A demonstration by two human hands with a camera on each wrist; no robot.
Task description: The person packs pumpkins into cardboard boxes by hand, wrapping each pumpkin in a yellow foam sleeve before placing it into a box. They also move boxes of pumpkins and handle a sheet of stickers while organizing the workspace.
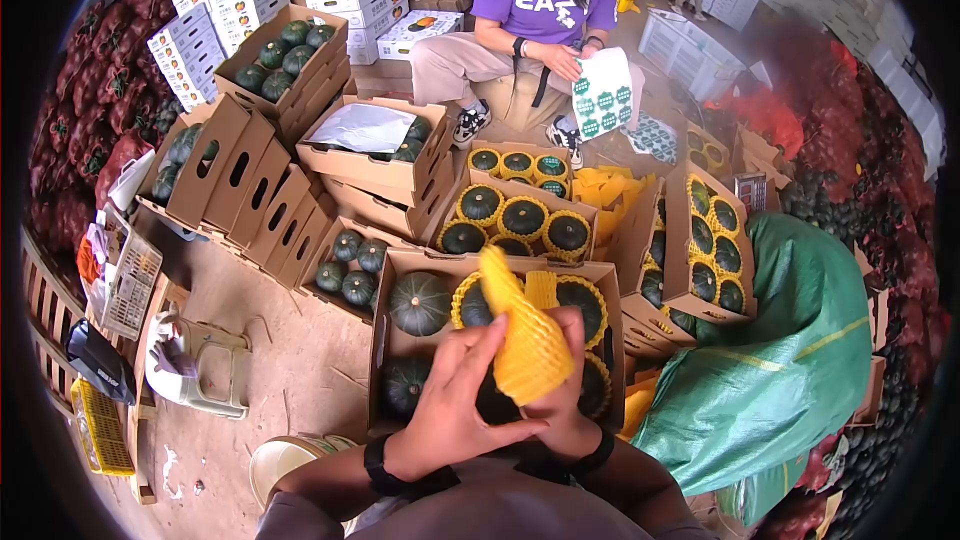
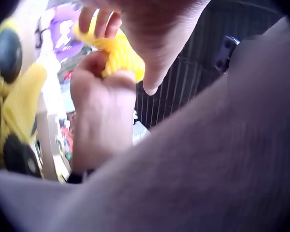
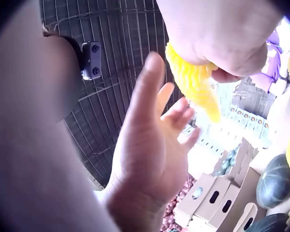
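My right hand [image 1: 562,402] grips a yellow foam net sleeve [image 1: 530,345] near its lower end. Beside it, my left hand [image 1: 455,390] is held with fingers spread; the right wrist view shows its palm open and facing the sleeve [image 3: 191,84]. Both hands are above a cardboard box [image 1: 379,350] of dark green pumpkins. On the box's left side lie a bare pumpkin [image 1: 420,303] and a second bare pumpkin [image 1: 404,386]. Netted pumpkins, such as one netted pumpkin [image 1: 580,302], sit on the right. A flat foam sleeve [image 1: 541,287] lies among them. My hands hide the box's middle.
Farther forward are boxes of netted pumpkins [image 1: 523,217]. Stacked cartons [image 1: 375,180] stand front left, a green sack [image 1: 760,360] to the right. A stool [image 1: 215,370] and a bucket [image 1: 285,460] are at left. A seated person [image 1: 540,10] holds a sticker sheet [image 1: 602,95].
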